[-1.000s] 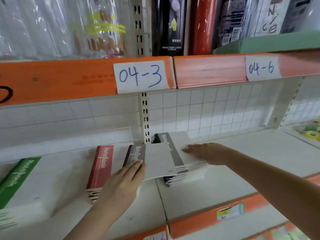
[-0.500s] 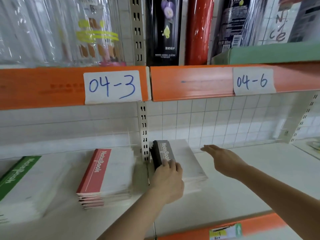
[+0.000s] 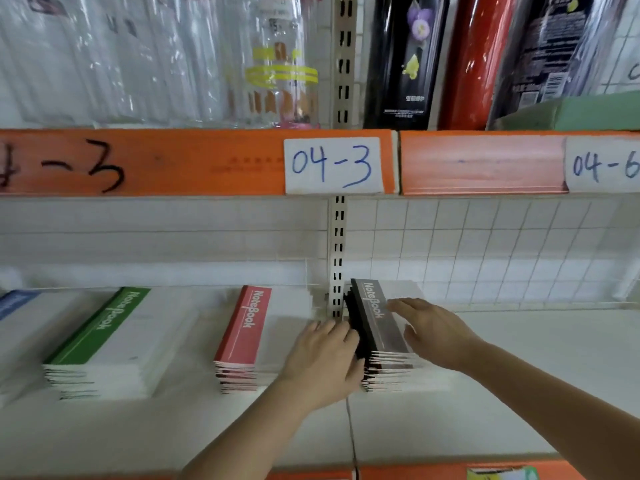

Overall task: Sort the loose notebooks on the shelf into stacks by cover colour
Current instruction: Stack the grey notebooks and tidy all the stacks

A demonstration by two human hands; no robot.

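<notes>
The grey notebook stack (image 3: 381,336) is sitting on the white shelf (image 3: 519,393), right of the red stack (image 3: 247,336) and green stack (image 3: 100,336). The left hand (image 3: 323,362) is pressing its spine side, grip released; the right hand (image 3: 433,336) is resting flat on top, fingers straight.

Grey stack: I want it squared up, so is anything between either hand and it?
Nothing visible. The left hand presses against the grey stack at its dark spine side, and the right hand lies flat on its top cover. The red stack sits apart, leftward.
</notes>
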